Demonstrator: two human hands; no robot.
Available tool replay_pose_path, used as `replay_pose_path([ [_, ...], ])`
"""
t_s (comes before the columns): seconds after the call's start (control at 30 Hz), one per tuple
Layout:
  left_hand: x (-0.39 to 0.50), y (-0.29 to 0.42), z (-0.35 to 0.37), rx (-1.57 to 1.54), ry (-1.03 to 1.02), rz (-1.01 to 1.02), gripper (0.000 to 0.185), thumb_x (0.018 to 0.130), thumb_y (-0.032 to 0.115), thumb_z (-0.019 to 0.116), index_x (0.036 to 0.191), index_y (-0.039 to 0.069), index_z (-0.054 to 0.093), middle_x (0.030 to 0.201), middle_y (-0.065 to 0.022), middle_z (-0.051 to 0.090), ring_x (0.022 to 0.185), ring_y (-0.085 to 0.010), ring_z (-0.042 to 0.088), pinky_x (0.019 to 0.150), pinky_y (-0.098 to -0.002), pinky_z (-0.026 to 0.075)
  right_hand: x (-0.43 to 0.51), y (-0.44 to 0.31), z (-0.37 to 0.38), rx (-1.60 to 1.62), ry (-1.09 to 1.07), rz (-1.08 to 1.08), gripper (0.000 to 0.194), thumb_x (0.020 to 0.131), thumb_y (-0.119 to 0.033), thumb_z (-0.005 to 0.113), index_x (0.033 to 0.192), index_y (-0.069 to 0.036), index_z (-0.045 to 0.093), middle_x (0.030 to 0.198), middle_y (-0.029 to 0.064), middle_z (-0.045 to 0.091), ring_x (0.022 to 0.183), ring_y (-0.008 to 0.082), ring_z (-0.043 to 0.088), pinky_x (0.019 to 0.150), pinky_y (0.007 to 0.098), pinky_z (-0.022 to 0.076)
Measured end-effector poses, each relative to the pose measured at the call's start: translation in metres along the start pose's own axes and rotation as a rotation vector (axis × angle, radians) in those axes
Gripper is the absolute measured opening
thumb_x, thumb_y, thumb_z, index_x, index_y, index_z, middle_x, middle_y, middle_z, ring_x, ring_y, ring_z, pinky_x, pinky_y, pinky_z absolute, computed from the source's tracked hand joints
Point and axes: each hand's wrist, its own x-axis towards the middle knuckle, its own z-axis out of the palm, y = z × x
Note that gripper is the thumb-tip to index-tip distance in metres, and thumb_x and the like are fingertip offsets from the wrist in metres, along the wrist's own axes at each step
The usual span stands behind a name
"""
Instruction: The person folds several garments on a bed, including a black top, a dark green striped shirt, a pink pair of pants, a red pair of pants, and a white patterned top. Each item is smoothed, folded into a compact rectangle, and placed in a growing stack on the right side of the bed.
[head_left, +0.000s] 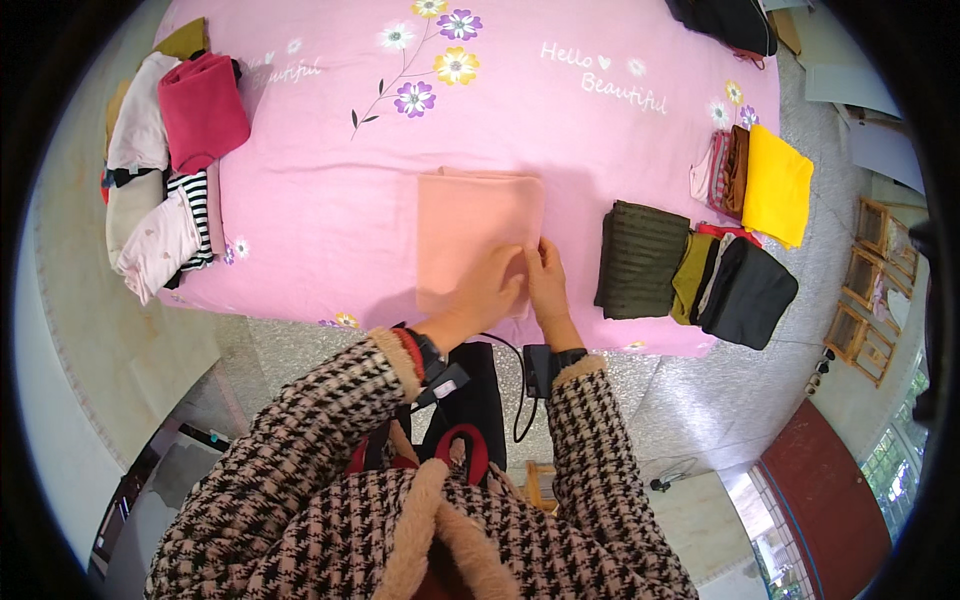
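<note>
A folded peach-coloured cloth item (465, 217) lies flat on the pink bed cover in front of me. My left hand (489, 289) rests over its lower right part, thumb and forefinger apart, with some fingertips bent out of sight. At the right edge of the peach item, my right hand (550, 289) has its thumb near the top surface and its fingers along the side, pinching the edge. Both hands are close together, almost touching. A black device is strapped at each wrist, and a black cable hangs between them.
Folded clothes lie at the left, topped by a crimson garment (202, 112). At the right are a dark green ribbed garment (643, 259), a black one (750, 292) and a yellow one (778, 186). The bed cover (315, 195) ends just before my legs. Wooden stools (862, 274) stand beyond.
</note>
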Motion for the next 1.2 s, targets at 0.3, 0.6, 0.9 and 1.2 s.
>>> replay_pose_path([
  [0.3,-0.016,-0.105,-0.053,-0.421,0.047,-0.711,0.05,0.092,0.034,0.062,0.124,-0.001,0.046,0.114,-0.0122,0.059,0.102,-0.0218,0.058,0.086,-0.0366,0.048,-0.008,0.024,0.024,-0.113,0.168,0.164,0.062,0.079,-0.034,0.073,0.118,0.008,0.049,0.11,0.0254,0.061,0.1,0.0363,0.06,0.086,0.0422,0.0479],
  [0.6,0.003,-0.025,-0.052,-1.125,-0.254,-0.8,0.051,0.092,0.035,0.062,0.131,0.006,0.048,0.122,-0.0083,0.06,0.109,-0.0182,0.059,0.094,-0.0348,0.049,-0.018,-0.046,-0.049,0.155,0.0,0.228,0.04,0.085,-0.029,0.071,0.107,0.004,0.063,0.096,0.0102,0.068,0.082,0.0146,0.063,0.072,0.0299,0.0516],
  [0.9,0.059,0.057,0.084,-1.192,-0.525,-0.632,0.055,0.09,0.018,0.066,0.136,0.005,0.04,0.124,-0.0076,0.057,0.109,-0.0165,0.058,0.093,-0.033,0.048,-0.03,-0.065,-0.217,-0.276,0.363,0.028,0.04,0.091,-0.026,0.063,0.115,0.005,0.055,0.104,0.0191,0.064,0.092,0.0251,0.062,0.083,0.034,0.0491],
  [1.2,0.045,0.024,0.152,-0.739,-0.493,-0.353,0.051,0.087,0.013,0.06,0.133,-0.001,0.041,0.109,-0.0112,0.06,0.095,-0.0163,0.056,0.08,-0.0335,0.049,0.013,-0.01,-0.164,-1.245,0.537,-0.327,0.061,0.096,-0.035,0.044,0.145,-0.001,0.03,0.151,0.0272,0.019,0.138,0.0461,0.018,0.111,0.0551,0.0198],
])
